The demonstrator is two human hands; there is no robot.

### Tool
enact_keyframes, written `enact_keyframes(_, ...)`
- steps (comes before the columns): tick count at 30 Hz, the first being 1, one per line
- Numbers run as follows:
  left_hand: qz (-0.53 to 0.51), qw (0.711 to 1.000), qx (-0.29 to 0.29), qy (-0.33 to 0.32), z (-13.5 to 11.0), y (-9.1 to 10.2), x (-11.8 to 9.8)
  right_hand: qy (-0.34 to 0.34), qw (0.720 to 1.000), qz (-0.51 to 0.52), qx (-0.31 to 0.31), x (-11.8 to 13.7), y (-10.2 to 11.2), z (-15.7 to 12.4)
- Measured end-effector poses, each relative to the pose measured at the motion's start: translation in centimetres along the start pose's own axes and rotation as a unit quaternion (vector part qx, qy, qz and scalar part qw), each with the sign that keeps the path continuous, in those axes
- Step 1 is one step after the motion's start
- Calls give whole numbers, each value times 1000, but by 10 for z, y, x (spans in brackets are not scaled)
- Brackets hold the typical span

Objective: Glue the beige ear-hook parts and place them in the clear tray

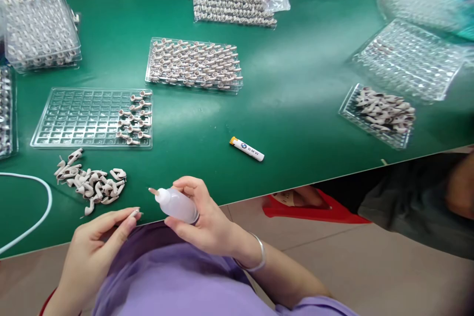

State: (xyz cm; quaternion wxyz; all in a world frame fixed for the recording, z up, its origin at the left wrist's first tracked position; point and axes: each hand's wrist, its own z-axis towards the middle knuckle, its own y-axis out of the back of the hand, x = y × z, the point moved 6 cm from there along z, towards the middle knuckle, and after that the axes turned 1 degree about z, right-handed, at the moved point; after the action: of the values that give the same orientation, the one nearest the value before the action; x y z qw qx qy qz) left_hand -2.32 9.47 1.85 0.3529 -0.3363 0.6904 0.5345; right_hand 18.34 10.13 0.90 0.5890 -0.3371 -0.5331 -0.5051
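My right hand is wrapped round a translucent squeeze bottle, which lies tilted with its thin brownish tip to the left. Thumb and forefinger of my left hand are pinched at the table's edge on a small pale part, mostly covered by the fingers. Just beyond that hand lies a loose pile of small beige curved parts. Behind the pile, a clear compartment tray holds several of these parts in its right-hand columns.
A full tray of beige parts stands farther back, with another filled tray behind it. A white BMW tube lies to the right. Stacked trays and a white cable are at left. Another person's dark clothing shows at right.
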Motion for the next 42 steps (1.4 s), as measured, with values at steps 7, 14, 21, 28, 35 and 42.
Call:
enact_keyframes(7, 278, 892, -156, -320, -20, -6, -22, 141, 976, -154, -54, 14, 5, -19)
enact_keyframes(14, 300, 884, -162, -321, -21, -9, -19, 176, 962, -209, -25, 17, 4, -19)
enact_keyframes(21, 292, 890, -164, -310, -20, -10, -17, 172, 962, -214, -9, 16, 3, -20)
enact_keyframes(28, 287, 893, -164, -306, -19, -10, -16, 171, 961, -216, -4, 15, 2, -20)
enact_keyframes(35, 288, 897, -154, -299, -19, -9, -17, 169, 961, -220, -1, 16, 2, -20)
enact_keyframes(42, 284, 898, -157, -297, -18, -8, -15, 173, 962, -213, -1, 14, 2, -21)
